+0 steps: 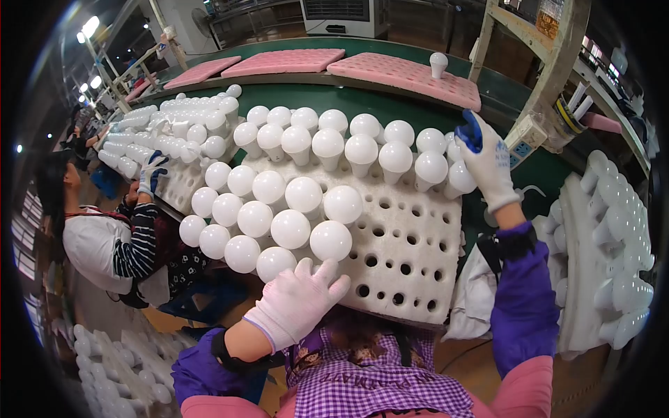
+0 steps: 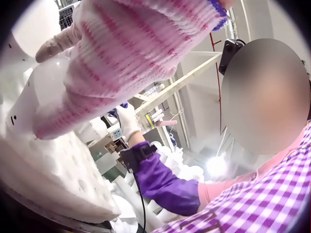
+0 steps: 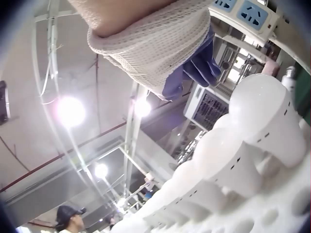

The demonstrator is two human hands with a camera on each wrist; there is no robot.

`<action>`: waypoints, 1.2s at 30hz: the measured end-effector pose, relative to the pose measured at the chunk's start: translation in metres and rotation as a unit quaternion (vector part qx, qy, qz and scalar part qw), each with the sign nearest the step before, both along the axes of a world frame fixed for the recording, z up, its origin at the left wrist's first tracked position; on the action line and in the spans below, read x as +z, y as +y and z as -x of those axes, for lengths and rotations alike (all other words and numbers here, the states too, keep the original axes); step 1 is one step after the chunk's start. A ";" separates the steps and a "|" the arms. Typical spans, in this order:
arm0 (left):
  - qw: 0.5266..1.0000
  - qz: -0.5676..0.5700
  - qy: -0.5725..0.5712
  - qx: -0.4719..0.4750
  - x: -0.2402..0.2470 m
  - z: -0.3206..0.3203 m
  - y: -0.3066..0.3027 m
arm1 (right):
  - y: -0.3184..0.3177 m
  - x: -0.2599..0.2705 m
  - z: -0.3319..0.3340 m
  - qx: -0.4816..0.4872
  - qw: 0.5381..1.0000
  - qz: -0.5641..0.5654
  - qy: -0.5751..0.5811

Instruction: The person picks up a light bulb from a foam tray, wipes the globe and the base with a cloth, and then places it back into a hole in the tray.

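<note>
My left hand (image 1: 300,303), in a pinkish-white knit glove, is at the near edge of a block of white bulbs. In the left wrist view, its thumb and a finger lie around a light bulb (image 2: 41,90) standing at the foam tray; from above the hand covers this bulb. The white foam tray (image 1: 390,282) has rows of holes. Beyond the tray's far right corner, my right hand (image 1: 488,164) is raised beside the back row of bulbs (image 1: 395,159). Its blue-coated fingers (image 3: 197,73) are loosely bent, with nothing seen between them.
Pink foam trays (image 1: 282,61) line the green bench behind, one bearing a single bulb (image 1: 438,65). A tray of bulbs (image 1: 606,237) leans at right, near a socket strip (image 1: 526,143) and post. Another person (image 1: 104,244) works at left beside more bulbs.
</note>
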State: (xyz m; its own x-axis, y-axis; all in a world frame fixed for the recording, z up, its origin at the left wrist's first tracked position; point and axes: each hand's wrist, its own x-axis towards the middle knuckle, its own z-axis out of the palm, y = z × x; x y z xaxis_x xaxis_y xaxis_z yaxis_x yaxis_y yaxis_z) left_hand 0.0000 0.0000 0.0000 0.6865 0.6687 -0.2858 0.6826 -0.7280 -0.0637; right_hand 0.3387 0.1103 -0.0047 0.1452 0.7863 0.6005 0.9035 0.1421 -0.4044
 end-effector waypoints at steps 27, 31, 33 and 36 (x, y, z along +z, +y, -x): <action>0.632 0.380 -0.657 0.153 -0.077 -0.071 0.012 | -0.160 -0.038 0.080 0.169 0.769 0.220 0.576; 0.593 0.426 -0.663 0.167 -0.078 -0.073 0.012 | -0.166 -0.044 0.081 0.182 0.787 0.187 0.560; 0.596 0.426 -0.659 0.168 -0.078 -0.074 0.011 | -0.168 -0.043 0.082 0.173 0.785 0.198 0.560; 0.512 0.482 -0.679 0.210 -0.080 -0.078 0.009 | -0.172 -0.050 0.084 0.160 0.787 0.195 0.563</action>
State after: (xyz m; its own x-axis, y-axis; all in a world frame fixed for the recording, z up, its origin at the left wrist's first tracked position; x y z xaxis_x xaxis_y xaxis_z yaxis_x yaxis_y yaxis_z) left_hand 0.0785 0.0091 -0.0797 0.5442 0.8359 -0.0713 -0.2701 0.2550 0.9284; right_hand 0.2545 -0.0620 -0.0542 0.1690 0.9836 -0.0636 -0.1152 -0.0443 -0.9923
